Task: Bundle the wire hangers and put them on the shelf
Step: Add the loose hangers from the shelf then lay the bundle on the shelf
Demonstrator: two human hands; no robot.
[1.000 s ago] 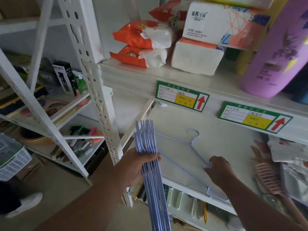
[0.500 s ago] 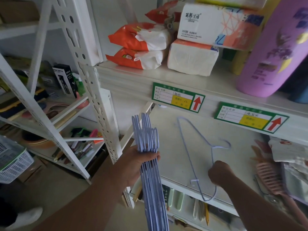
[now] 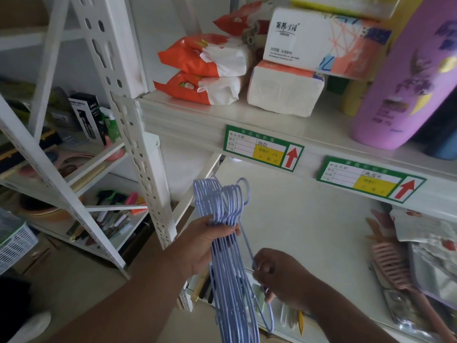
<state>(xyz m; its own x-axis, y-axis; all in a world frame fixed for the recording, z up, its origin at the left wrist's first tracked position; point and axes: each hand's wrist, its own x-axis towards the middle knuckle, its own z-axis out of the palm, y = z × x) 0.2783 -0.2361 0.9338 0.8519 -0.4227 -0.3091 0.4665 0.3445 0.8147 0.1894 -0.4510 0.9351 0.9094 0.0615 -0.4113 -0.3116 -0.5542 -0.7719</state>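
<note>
My left hand (image 3: 201, 240) grips a bundle of several light blue wire hangers (image 3: 228, 273) just below their hooks, held upright in front of the white shelf (image 3: 309, 233). One more blue hanger (image 3: 247, 243) lies against the bundle's right side, its hook level with the others. My right hand (image 3: 277, 276) is closed on that hanger's lower wire, just right of the bundle and over the shelf's front edge.
A pink comb (image 3: 390, 258) and foil packets (image 3: 435, 258) lie on the shelf at right. The upper shelf carries tissue packs (image 3: 284, 87) and a purple bottle (image 3: 405, 78). Green price labels (image 3: 262, 147) sit on its edge. A white upright (image 3: 138, 134) and another rack with a basket (image 3: 14, 238) stand at left.
My right hand picked the single hanger up off the shelf, turned it upright and brought it left against the bundle. My left hand stayed roughly in place with the bundle.
</note>
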